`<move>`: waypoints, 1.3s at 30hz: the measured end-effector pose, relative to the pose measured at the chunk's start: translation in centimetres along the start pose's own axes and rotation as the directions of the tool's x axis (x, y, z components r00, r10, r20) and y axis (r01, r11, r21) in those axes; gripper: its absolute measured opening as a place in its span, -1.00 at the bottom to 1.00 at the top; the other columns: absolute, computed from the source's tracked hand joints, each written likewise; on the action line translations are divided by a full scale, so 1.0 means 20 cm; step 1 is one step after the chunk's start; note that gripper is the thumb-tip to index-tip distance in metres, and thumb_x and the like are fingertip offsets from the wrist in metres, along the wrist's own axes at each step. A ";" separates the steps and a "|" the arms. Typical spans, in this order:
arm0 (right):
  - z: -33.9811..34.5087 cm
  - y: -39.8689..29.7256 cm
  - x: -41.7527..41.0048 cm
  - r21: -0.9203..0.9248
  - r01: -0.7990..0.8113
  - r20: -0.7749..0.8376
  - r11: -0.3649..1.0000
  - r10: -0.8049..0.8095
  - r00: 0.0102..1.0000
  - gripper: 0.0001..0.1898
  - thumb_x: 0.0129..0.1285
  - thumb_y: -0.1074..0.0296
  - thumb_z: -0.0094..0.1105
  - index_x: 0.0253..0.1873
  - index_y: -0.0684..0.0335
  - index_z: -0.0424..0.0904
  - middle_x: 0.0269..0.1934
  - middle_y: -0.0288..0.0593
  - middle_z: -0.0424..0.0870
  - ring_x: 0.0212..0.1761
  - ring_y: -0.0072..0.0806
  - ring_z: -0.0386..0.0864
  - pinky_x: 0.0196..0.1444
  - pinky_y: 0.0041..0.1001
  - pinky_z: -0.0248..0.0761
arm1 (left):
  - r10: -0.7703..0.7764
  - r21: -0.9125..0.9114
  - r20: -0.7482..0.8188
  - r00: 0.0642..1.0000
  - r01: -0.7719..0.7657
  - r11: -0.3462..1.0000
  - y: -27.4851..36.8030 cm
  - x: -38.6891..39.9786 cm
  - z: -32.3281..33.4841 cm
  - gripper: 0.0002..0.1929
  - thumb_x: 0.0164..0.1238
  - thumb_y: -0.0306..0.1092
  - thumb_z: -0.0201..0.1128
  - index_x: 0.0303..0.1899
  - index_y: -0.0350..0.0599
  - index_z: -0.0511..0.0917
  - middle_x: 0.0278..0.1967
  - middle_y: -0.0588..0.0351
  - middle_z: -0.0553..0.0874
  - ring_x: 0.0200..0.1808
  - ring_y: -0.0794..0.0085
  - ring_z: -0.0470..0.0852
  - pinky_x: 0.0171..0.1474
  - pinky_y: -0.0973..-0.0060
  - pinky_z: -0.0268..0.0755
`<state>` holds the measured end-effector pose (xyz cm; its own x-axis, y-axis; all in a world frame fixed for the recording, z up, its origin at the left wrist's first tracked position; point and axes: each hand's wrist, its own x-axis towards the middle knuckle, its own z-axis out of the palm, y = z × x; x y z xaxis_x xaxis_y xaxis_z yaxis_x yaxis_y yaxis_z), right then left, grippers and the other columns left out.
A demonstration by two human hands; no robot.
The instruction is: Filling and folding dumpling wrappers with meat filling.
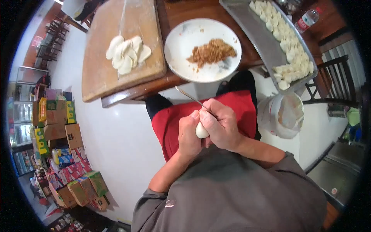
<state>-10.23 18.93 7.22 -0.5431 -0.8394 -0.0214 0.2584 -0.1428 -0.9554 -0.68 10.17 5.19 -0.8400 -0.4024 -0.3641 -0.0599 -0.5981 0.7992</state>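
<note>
Above my lap both hands meet around a pale dough dumpling (201, 130). My left hand (189, 133) cups its left side, thumb at the top edge. My right hand (221, 124) presses the other side and also holds a thin metal spatula or spoon handle (189, 96) that points up and left. Ahead, a white plate (179, 62) bears a mound of brown minced filling (214, 52). Round dough wrappers (127, 55) lie overlapping on a floured wooden board (101, 78) to the left. Rows of folded dumplings (292, 55) line the right part of a metal tray (255, 32).
The wooden table's edge (121, 98) runs under the board. A plastic bottle (308, 20) stands beyond the tray, and a white bucket (278, 116) is on the floor below it. A dark chair (336, 78) is at the right; stacked cardboard boxes (55, 116) are at the left.
</note>
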 end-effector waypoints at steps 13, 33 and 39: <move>-0.18 0.08 -0.03 -0.328 0.171 -0.072 0.929 -0.205 0.976 -0.52 0.27 0.43 0.49 0.24 0.36 0.55 -0.36 -0.28 0.74 -0.37 -0.75 0.64 -0.37 -0.56 0.57 | -0.195 0.064 0.274 0.942 0.184 0.981 0.12 0.12 -0.01 -0.02 0.43 0.64 -0.49 0.20 -0.17 0.49 -0.07 0.06 0.71 -0.16 0.36 0.69 -0.14 0.41 0.54; -0.37 0.03 -0.13 0.397 -0.150 -0.217 0.906 0.251 0.943 -0.67 0.51 0.05 0.28 -0.03 0.24 0.74 -0.44 -0.51 0.53 -0.53 -0.81 0.36 -0.53 -0.65 0.16 | 0.260 0.466 0.240 0.935 -0.346 0.814 0.06 0.23 0.31 -0.62 0.74 -0.27 -0.03 0.10 -0.44 0.64 -0.04 0.03 0.78 -0.04 0.50 0.69 0.10 0.49 0.53; -0.47 -0.06 -0.18 0.253 0.034 -0.289 0.967 0.042 0.956 -0.68 0.56 0.09 0.21 -0.20 0.23 0.68 -0.46 -0.53 0.51 -0.45 -0.81 0.39 -0.46 -0.62 0.23 | 0.163 0.259 0.274 0.948 -0.236 0.937 0.12 0.30 0.49 -0.53 0.75 -0.18 -0.09 0.04 -0.51 0.62 0.07 -0.29 0.73 0.11 0.11 0.73 0.23 0.23 0.56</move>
<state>-16.00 27.11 5.72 -0.7395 -0.6572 -0.1457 0.4333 -0.2991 -0.8502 -11.18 13.23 9.58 -0.9536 -0.2891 -0.0837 0.0027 -0.2862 0.9582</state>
